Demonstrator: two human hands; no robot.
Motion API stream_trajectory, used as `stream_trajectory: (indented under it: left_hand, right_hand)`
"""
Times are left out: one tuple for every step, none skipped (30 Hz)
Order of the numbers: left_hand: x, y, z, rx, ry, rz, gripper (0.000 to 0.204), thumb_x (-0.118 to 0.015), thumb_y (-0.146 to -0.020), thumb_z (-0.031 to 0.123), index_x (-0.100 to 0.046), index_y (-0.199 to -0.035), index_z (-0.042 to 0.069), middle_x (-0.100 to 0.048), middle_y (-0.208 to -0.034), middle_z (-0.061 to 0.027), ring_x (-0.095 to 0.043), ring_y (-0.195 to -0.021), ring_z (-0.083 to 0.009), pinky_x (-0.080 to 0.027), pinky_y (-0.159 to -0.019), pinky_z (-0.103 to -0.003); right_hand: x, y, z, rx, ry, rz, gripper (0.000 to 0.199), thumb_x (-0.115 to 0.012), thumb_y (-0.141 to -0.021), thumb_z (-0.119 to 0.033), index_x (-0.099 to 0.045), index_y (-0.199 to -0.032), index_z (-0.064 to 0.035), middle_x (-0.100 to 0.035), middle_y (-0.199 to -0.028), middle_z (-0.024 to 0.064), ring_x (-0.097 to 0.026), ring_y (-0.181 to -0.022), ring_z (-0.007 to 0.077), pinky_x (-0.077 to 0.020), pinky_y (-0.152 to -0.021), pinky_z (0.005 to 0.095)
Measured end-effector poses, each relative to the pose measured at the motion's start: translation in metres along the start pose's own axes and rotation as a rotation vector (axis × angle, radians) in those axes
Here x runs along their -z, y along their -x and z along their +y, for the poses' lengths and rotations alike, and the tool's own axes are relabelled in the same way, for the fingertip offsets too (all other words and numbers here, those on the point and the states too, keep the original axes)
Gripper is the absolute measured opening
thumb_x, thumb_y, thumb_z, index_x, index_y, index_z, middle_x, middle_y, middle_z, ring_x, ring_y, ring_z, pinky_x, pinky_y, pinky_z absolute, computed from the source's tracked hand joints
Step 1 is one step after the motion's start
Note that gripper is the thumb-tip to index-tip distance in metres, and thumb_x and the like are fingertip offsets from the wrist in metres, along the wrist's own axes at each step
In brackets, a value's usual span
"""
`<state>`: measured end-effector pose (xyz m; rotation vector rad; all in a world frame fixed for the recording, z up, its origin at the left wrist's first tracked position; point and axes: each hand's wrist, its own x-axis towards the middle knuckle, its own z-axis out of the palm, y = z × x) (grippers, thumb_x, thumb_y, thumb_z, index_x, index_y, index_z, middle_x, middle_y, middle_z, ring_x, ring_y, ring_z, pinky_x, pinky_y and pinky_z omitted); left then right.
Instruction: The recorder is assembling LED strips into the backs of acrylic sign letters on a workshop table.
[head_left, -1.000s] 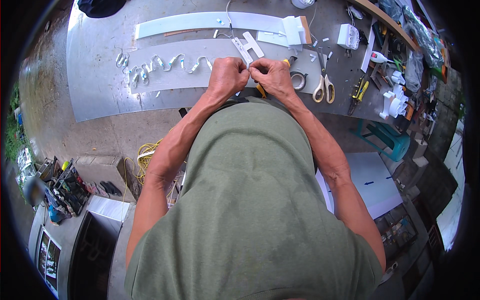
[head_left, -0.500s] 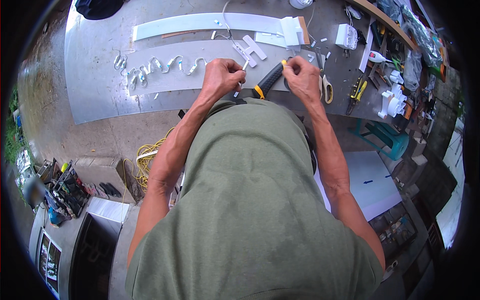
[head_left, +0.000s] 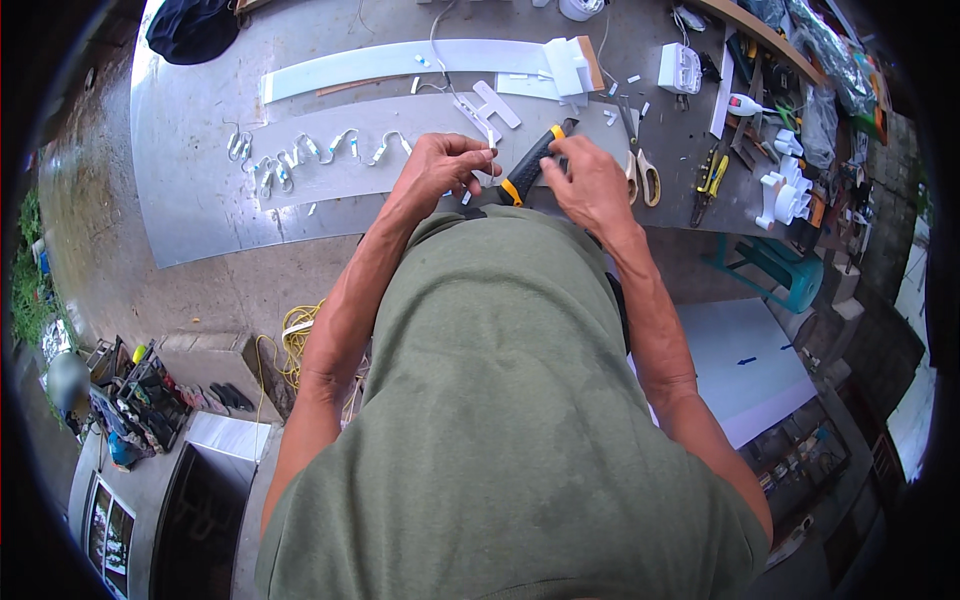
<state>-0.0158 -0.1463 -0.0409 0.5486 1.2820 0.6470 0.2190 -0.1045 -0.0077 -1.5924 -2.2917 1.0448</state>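
Observation:
My left hand (head_left: pixel 441 167) pinches a small white strip piece (head_left: pixel 491 152) above the near edge of the grey metal workbench (head_left: pixel 200 190). My right hand (head_left: pixel 590 182) grips a utility knife with a black and orange handle (head_left: pixel 531 163), its blade end pointing away toward a white T-shaped cutout (head_left: pixel 487 106). The two hands are a few centimetres apart. A chain of small white light modules on a wire (head_left: pixel 310 152) lies on a long white strip to the left of my left hand.
Orange-handled scissors (head_left: pixel 640 168) lie right of my right hand. Yellow pliers (head_left: pixel 710 175), white blocks (head_left: pixel 785 195) and clutter fill the bench's right end. A long white panel (head_left: pixel 400 60) lies at the back. A teal stool (head_left: pixel 775 270), white board (head_left: pixel 750 365) and toolbox (head_left: pixel 135 400) are below.
My hands, first pressed together at the bench edge, have drawn apart. The right hand now holds the knife out to the right, and the left holds the small white piece.

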Motion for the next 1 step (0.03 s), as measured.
stream_trajectory:
  left_hand:
    - [-0.0005, 0.0022, 0.0002, 0.003, 0.01, -0.024, 0.031, -0.072, -0.094, 0.021, -0.072, -0.113, -0.003, -0.076, -0.092, -0.0119, -0.063, -0.058, -0.0072, -0.045, -0.05, -0.019]
  right_hand:
    - [0.0001, -0.0022, -0.003, -0.032, 0.096, -0.134, 0.021, -0.06, -0.091, -0.016, -0.072, -0.102, -0.0025, -0.069, -0.1, 0.0179, -0.069, -0.092, 0.0354, -0.0533, -0.082, 0.0459]
